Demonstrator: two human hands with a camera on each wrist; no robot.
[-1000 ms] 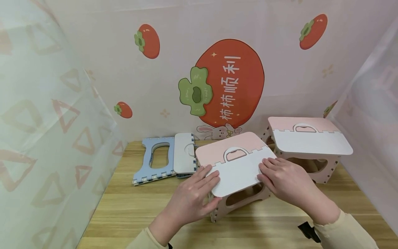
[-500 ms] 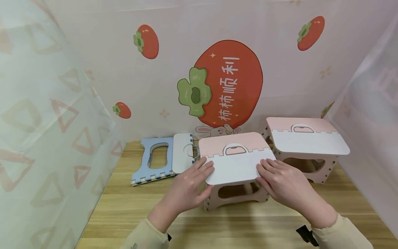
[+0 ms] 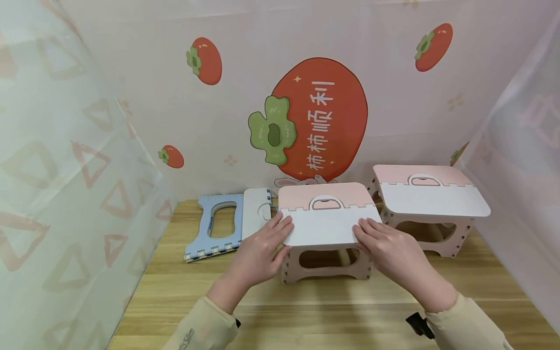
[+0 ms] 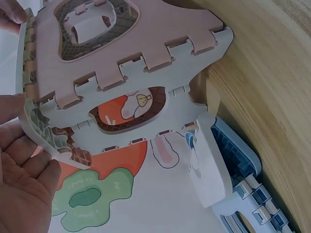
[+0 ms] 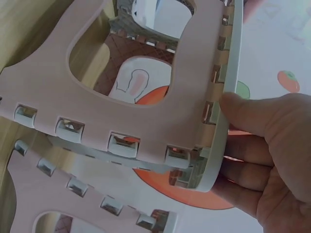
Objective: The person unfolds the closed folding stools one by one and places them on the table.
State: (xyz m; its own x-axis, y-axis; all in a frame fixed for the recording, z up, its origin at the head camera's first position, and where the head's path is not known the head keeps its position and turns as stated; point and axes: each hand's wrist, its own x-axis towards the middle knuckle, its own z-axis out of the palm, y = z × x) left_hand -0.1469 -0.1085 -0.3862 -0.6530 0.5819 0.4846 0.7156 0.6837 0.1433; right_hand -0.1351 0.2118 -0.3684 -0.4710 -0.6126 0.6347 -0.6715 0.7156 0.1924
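Observation:
A pink and white folding stool (image 3: 332,226) stands unfolded on the table, its front edge parallel to mine. My left hand (image 3: 262,253) holds its left front corner, fingers over the white half of the top and thumb by the front edge. At the right front corner my right hand (image 3: 387,248) lies likewise; in the right wrist view its thumb (image 5: 248,111) presses the rim of the seat. A second pink and white folding stool (image 3: 430,199) stands unfolded to the right. Left of the held stool lies a blue and white folding stool (image 3: 220,221), folded flat and partly covered by my left hand.
The wooden table (image 3: 280,316) reaches out in front of the stools. A cloth backdrop (image 3: 393,112) printed with persimmons rises behind them. Pale patterned sheets (image 3: 57,194) enclose the left and right sides.
The held stool has turned from a slant to face squarely forward and shifted slightly back and left. Both hands have moved with it; the other two stools stay where they were.

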